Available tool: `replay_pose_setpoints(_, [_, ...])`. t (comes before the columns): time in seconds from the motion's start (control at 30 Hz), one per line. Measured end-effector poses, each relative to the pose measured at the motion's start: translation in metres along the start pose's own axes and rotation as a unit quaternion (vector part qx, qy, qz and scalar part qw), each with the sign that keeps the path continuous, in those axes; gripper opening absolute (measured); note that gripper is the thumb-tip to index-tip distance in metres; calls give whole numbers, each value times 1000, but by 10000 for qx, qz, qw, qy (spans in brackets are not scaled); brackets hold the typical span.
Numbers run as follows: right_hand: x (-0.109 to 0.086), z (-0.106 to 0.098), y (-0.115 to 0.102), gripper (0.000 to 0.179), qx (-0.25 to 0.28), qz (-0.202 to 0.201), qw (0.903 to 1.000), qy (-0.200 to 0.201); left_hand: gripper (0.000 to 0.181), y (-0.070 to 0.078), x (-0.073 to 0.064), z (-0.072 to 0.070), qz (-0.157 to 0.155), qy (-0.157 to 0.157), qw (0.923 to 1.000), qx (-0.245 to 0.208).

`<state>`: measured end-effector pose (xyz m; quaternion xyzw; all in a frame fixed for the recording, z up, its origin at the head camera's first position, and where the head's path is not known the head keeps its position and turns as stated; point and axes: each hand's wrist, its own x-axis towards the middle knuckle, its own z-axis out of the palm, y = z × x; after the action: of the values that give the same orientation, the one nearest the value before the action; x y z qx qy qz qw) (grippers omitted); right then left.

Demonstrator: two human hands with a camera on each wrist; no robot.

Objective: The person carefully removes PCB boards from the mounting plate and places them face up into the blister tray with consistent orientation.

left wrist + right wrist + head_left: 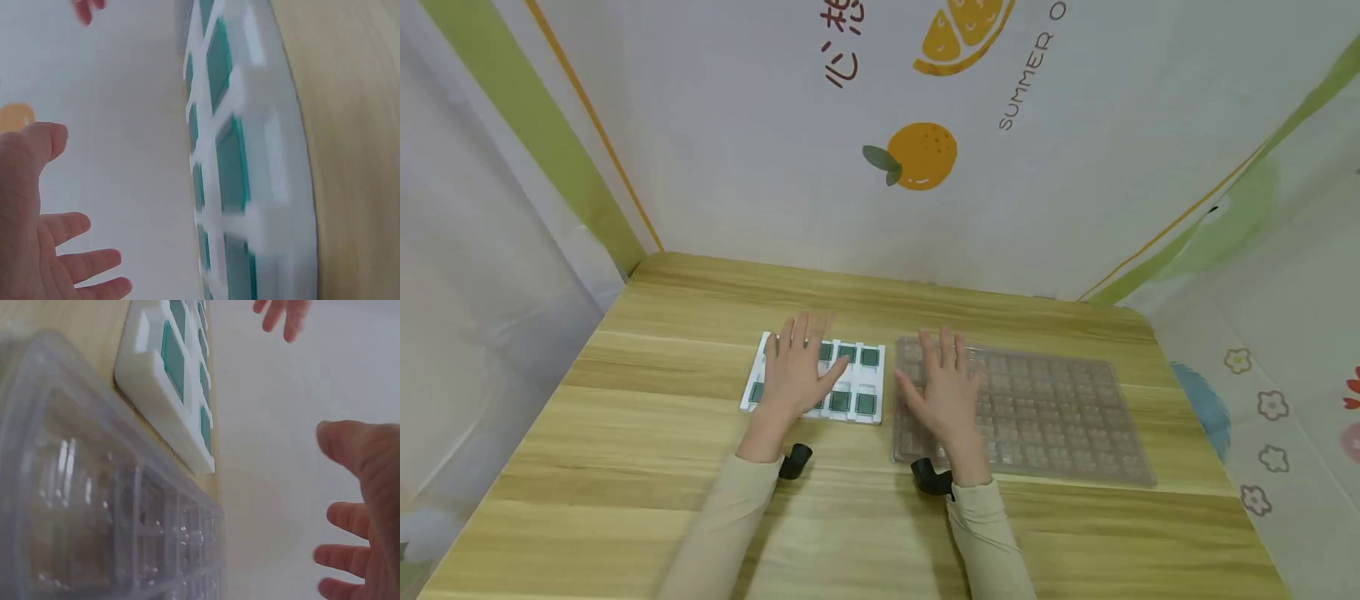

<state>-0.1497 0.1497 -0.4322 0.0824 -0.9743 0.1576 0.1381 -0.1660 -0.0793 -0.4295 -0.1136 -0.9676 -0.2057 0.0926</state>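
My left hand (pixel 795 375) is spread over a white tray (pixel 853 382), its fingers straight and holding nothing. Square green pieces (pixel 866 404) that look like circuit chips sit in the tray's pockets, and the hand hides some of them. In the left wrist view, the tray's green pieces (pixel 232 165) lie in two rows beside the spread fingers (pixel 94 265). My right hand (pixel 950 396), also spread with nothing in it, is over the left part of a clear plastic tray (pixel 1060 417) divided into many small compartments. Its thumb (pixel 344 444) stands apart from the fingers in the right wrist view.
Both trays lie side by side on a wooden table (pixel 850 533), with a narrow gap between them. A white curtain (pixel 760 167) with fruit prints hangs behind the table's far edge. Black camera mounts (pixel 931 477) stick out from the wrists.
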Motion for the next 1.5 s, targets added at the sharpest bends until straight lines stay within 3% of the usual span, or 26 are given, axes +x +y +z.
replay_pose_setpoints(0.2, [0, 5, -4, 54, 596, -628, 9954, 402, 60, -33, -8, -14, -250, 447, 9900, -1316])
replay_pose_setpoints(0.43, [-2, 13, -8, 29, 964, -1301, 9856, 482, 40, -64, -20, -18, -904, 802, 9633, -2399])
replay_pose_setpoints(0.63, [-6, 17, -12, 25, 1071, -1461, 9833, 188, 37, -82, -26, -12, -1168, 840, 9413, -3054])
replay_pose_setpoints(1.1, [-9, 24, -25, 31, 790, -1233, 9843, -983, 34, -89, -30, 1, -1767, 778, 9157, -3526])
replay_pose_setpoints(1.3, [-9, 26, -26, 33, 549, -1236, 9857, -1007, 32, -90, -28, 5, -1820, 856, 9172, -3439])
replay_pose_setpoints(1.5, [-8, 27, -28, 31, 477, -1211, 9868, -960, 29, -88, -27, 2, -2161, 811, 9161, -3280])
